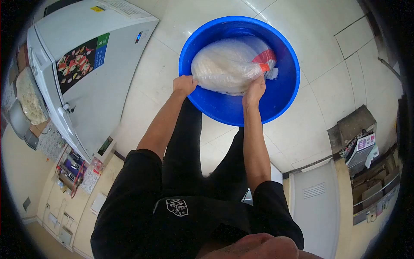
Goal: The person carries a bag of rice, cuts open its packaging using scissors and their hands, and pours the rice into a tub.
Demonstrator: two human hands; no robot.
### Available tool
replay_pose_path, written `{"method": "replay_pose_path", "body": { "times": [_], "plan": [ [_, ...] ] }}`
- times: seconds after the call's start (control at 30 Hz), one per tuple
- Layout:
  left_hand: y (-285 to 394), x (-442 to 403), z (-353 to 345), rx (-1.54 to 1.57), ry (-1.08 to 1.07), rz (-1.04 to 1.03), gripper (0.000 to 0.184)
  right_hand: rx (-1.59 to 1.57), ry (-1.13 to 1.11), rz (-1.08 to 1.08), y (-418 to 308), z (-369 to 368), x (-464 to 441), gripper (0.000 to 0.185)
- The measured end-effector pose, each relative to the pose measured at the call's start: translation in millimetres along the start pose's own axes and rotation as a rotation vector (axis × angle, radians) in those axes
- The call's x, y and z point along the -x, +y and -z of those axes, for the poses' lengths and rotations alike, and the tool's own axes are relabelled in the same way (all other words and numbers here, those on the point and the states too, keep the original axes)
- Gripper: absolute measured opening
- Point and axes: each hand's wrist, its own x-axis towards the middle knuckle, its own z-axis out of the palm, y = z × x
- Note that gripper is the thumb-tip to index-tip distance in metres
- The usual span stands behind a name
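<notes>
A round blue plastic tub (pixel 294 93) is in front of my legs. Inside it lies a large, bulging clear plastic bag (pixel 220 64) with pale contents I cannot make out. Red printing and a bright orange piece (pixel 264 67) show at the bag's right end. My left hand (pixel 184 85) is closed at the tub's left rim, close to the bag's left end; its fingertips are partly hidden. My right hand (pixel 254 90) reaches over the near rim and is closed on gathered plastic of the bag, just below the orange piece.
A white chest freezer (pixel 116 64) with a food sticker stands on the left. Pale floor tiles (pixel 321 108) surround the tub. A scale with a keypad (pixel 365 142) sits at the right, near a grey door (pixel 315 207) with a vent.
</notes>
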Motion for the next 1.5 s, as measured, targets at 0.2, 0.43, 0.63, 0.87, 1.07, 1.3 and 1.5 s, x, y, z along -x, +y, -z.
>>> {"method": "replay_pose_path", "body": {
  "times": [0.2, 0.43, 0.63, 0.87, 1.07, 1.3, 1.5],
  "plan": [
    [-16.8, 53.2, -25.2, 0.071, 0.08, -0.288, 0.029, -0.125, -0.046, 0.073, -10.8, 83.5, 49.8, 0.034],
    [36.5, 127.7, -25.9, 0.272, -0.128, -0.561, 0.02, -0.284, 0.218, -0.04, -52.9, 202.6, 28.6, 0.046],
    [14.8, 113.2, -67.0, 0.641, -0.382, -0.225, 0.041, -0.207, 0.09, -0.072, -47.2, 197.6, 46.1, 0.048],
    [8.2, 58.8, -93.3, 1.309, -0.564, 0.537, 0.059, -0.114, -0.019, -0.014, -29.1, 165.7, 62.4, 0.053],
    [21.6, 53.1, -121.8, 1.115, -0.342, 0.712, 0.069, -0.268, 0.085, -0.094, -18.0, 164.1, 49.6, 0.044],
    [8.1, 115.8, -58.9, 1.123, -0.269, 0.269, 0.061, -0.213, -0.057, -0.015, -57.6, 129.3, 76.1, 0.03],
    [-17.5, 273.7, 49.1, 1.004, -0.163, 0.023, 0.051, -0.13, -0.199, 0.049, -126.7, 132.1, 143.6, 0.033]
  ]
}}
